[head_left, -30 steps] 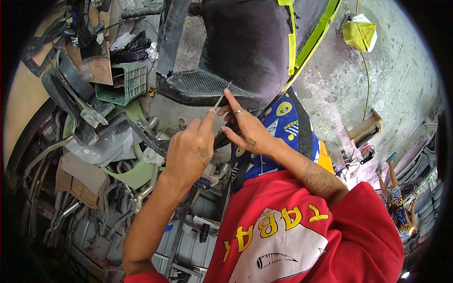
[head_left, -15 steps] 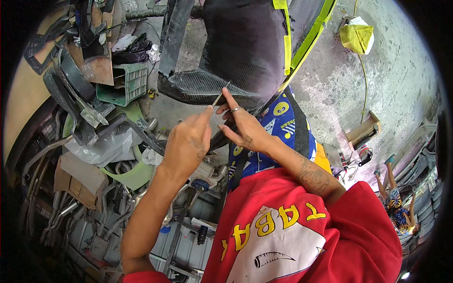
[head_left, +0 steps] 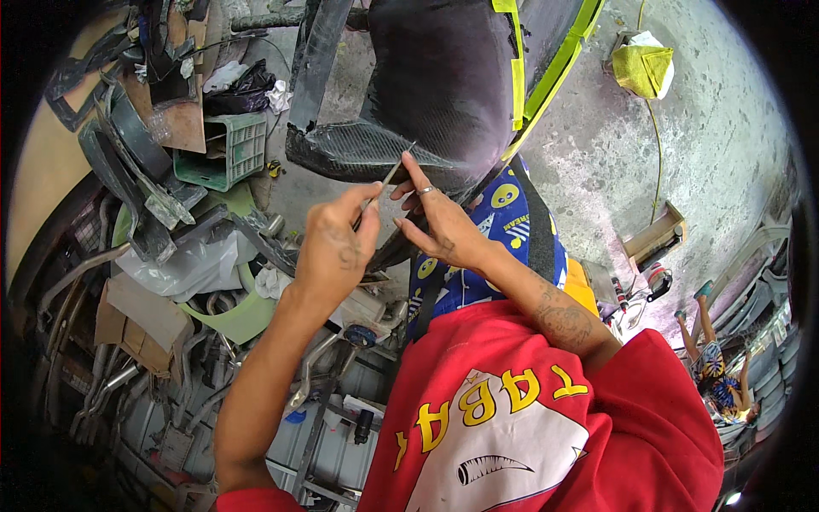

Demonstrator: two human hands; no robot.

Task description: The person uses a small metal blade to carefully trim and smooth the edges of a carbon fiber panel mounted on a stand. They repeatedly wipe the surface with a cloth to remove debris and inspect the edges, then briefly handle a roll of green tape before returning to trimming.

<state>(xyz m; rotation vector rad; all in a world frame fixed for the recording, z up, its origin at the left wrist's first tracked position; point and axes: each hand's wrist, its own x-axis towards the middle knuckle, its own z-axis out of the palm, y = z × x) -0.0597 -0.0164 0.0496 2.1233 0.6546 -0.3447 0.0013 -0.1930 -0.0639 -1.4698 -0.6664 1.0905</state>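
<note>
Metal-grey slim tool (head_left: 392,176) pinched in left grip (head_left: 335,241), by dark woven panel (head_left: 368,147)

Handling, judged by eye: light, stiff, thin enough to roll or slip in bare fingers. Best held by a pinch well back on the shaft, away from the narrow tip; exact tip shape too small to tell. Panel likely stiff and shell-like, smooth on its face; best held at the rim.

Position: just above centre of the frame, rear end inside the left grip, thumb and forefinger clamped on it, shaft slanting up and right toward the panel at upper centre. Right grip (head_left: 448,230) just right of it: thumb and fingers apart, closed on nothing, index fingertip seemingly against the shaft near its front end. Tip at or just over the weave; contact not certain.
</note>
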